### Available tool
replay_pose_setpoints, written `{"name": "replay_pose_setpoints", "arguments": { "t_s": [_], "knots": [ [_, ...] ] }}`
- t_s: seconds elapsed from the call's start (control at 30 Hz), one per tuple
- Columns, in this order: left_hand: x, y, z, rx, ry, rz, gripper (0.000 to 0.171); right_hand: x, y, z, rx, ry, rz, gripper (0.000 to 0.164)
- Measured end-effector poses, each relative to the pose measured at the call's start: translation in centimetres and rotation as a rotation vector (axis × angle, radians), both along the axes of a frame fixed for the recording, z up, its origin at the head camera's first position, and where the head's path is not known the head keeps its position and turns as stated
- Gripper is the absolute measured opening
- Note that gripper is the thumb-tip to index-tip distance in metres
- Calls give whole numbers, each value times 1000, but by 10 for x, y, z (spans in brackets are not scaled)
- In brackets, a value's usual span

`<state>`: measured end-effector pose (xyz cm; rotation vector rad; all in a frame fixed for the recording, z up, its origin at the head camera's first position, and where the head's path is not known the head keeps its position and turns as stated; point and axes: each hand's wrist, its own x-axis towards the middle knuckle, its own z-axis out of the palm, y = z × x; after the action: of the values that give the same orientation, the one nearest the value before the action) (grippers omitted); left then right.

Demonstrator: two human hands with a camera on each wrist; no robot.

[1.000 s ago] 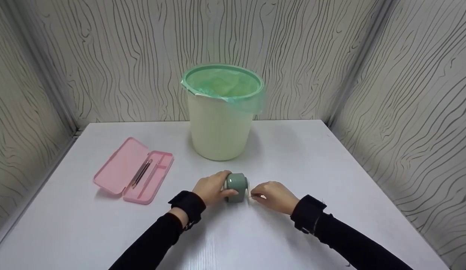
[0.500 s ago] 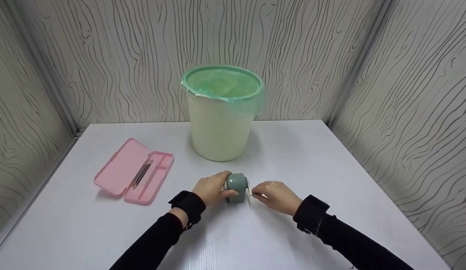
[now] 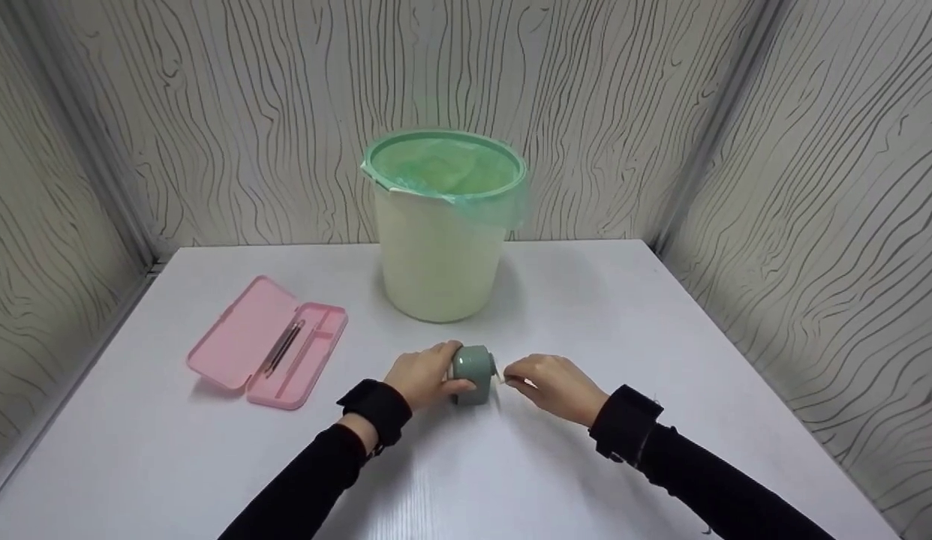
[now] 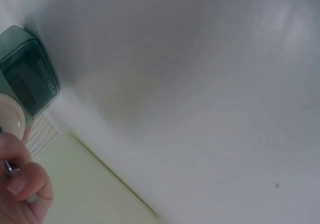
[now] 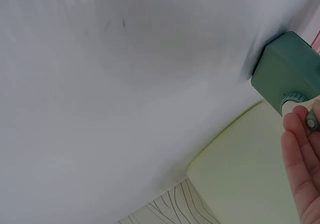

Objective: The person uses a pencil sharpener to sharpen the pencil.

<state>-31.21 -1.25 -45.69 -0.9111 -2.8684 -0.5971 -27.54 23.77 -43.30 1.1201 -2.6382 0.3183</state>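
Note:
A green hand-crank pencil sharpener (image 3: 472, 367) lies between both hands on the white table. My left hand (image 3: 422, 379) holds it from the left, thumb toward me and fingers over its far side. The left wrist view shows its dark see-through drawer (image 4: 32, 78) and round cream front (image 4: 11, 118). Just below, the left fingers (image 4: 30, 181) are around a thin dark piece with a metallic part; its kind is unclear. On the right, my right hand (image 3: 556, 384) pinches the cream crank (image 3: 500, 373); its green knob (image 5: 312, 121) shows between the fingers in the right wrist view.
A pale green bin (image 3: 440, 255) with a green bag over its rim stands behind the hands. At the left lies an open pink pencil case (image 3: 305, 367) with dark pencils (image 3: 284, 349) inside. Patterned walls enclose the table's back and sides.
My right hand has risen slightly in the head view, and the crank has turned to a different angle. The left hand and sharpener have stayed in place.

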Motion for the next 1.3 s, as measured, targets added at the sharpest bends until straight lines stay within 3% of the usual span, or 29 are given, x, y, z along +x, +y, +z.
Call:
{"name": "replay_pose_setpoints", "arguments": {
  "t_s": [0.2, 0.47, 0.83, 1.3],
  "knots": [
    [0, 0, -1, -21, -2, -2, 67, -2, -1, 0, -31, 38, -2, 5],
    [1, 0, 1, -44, 64, -35, 62, -8, 1, 5, -101, 93, 19, 6],
    [-1, 0, 0, -50, 74, -40, 60, -13, -4, 12, -72, 45, -48, 9],
    [-3, 0, 0, -53, 86, -36, 60, -22, -8, 21, -63, 43, -75, 14]
  ]
}}
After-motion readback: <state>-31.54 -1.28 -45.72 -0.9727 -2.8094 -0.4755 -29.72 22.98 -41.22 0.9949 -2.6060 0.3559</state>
